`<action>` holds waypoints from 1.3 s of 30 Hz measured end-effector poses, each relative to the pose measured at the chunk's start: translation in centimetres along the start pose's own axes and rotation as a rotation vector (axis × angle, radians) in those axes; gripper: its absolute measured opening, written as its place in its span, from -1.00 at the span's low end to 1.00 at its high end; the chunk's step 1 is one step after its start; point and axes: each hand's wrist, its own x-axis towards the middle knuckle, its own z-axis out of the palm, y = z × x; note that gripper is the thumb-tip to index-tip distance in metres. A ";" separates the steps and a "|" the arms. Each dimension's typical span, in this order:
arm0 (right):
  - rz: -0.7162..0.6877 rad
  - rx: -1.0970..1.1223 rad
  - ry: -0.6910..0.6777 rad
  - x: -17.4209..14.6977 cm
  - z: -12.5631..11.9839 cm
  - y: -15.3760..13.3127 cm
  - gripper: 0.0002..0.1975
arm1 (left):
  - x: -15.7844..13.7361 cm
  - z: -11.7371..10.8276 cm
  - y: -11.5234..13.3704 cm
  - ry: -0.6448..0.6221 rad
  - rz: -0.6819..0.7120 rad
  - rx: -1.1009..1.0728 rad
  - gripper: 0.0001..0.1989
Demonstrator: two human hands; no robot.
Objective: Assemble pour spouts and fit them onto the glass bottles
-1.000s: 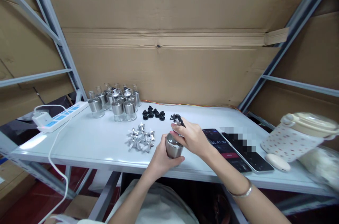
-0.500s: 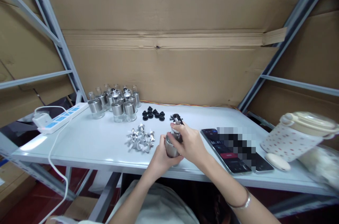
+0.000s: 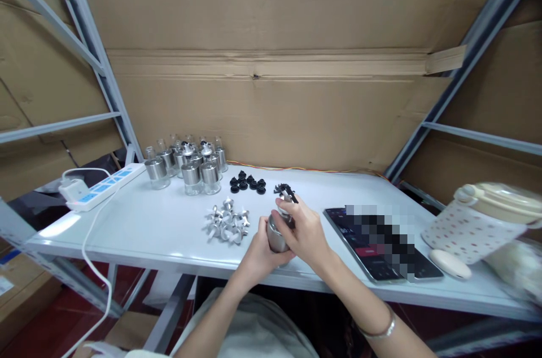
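Note:
My left hand [image 3: 259,253] is wrapped around the lower part of a metal-sleeved glass bottle [image 3: 276,238] near the table's front edge. At the bottle's top, my right hand [image 3: 310,232] has its fingers closed around the silver pourer [image 3: 288,197], which they partly hide. A heap of silver pourer tops [image 3: 227,223] lies to the left of the hands. Beyond it sit several black stoppers [image 3: 248,183], and small black parts [image 3: 283,188] lie just past the right fingers. At the back left stand several similar bottles [image 3: 192,177], two with silver tops visible.
A white power strip [image 3: 108,186] and its cable run along the left side. Right of my hands lies a phone [image 3: 364,245], partly blurred out. Farther right are a white oval object [image 3: 449,263] and a dotted container [image 3: 474,228]. Cardboard [image 3: 271,115] walls the back.
The view has shifted slightly, so everything sits a little farther right. Both hands stay on the bottle, with only a slight change in the right fingers.

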 end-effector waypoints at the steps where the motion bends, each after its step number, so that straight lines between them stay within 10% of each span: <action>1: 0.006 -0.008 0.015 -0.1 0.0 -0.1 -0.88 | 0.0 0.0 0.0 0.001 -0.005 0.000 -0.44; 17: -0.026 -0.069 0.105 -0.2 0.0 -0.3 -0.88 | -0.1 0.0 0.1 0.010 0.061 0.065 -0.43; 30: 0.026 -0.053 0.133 0.4 -1.2 -1.1 -0.42 | -0.3 -0.5 1.2 -0.007 0.343 0.151 -0.50; 39: -0.050 -0.150 0.138 3.5 -3.1 -2.6 -0.62 | -0.7 -1.6 3.7 0.120 0.492 0.326 -0.61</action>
